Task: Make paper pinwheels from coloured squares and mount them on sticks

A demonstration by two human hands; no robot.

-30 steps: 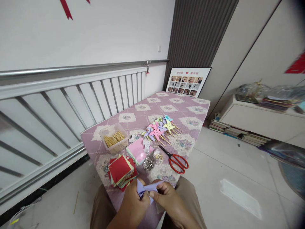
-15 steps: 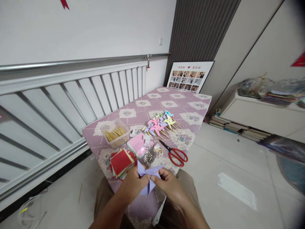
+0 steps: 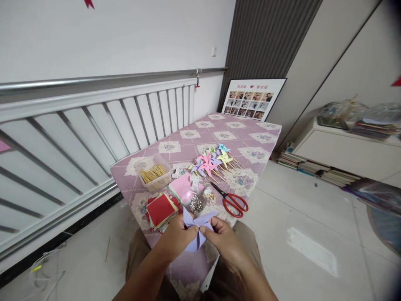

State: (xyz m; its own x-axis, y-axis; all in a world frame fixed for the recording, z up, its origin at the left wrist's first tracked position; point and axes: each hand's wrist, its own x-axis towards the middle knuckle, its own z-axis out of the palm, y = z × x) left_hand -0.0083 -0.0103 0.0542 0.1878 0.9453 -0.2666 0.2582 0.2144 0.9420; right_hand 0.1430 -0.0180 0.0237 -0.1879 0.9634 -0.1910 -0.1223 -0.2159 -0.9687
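Note:
A purple paper pinwheel (image 3: 196,242) is between my two hands, over the near edge of the table. My left hand (image 3: 178,235) is closed on its left side, thumb near the middle. On the right side my right hand (image 3: 222,236) grips it, with its thumb also at the centre. A small shiny pin head shows there, between the thumb tips. Just beyond the pinwheel sits a clear dish of silver pins (image 3: 196,203). Left of my left hand lies a stack of coloured paper squares (image 3: 160,210), a red one on top.
Red-handled scissors (image 3: 233,202) lie to the right, beside a small dish of pale pieces (image 3: 209,196). A plastic box of wooden sticks (image 3: 153,174) stands at the left. Finished pinwheels (image 3: 209,162) are heaped farther back, behind pink paper sheets (image 3: 181,186). A white radiator (image 3: 125,121) borders the table.
Both hands keep hold of the pinwheel at its centre, with only a slight shift of the fingers. The whole view has moved a little.

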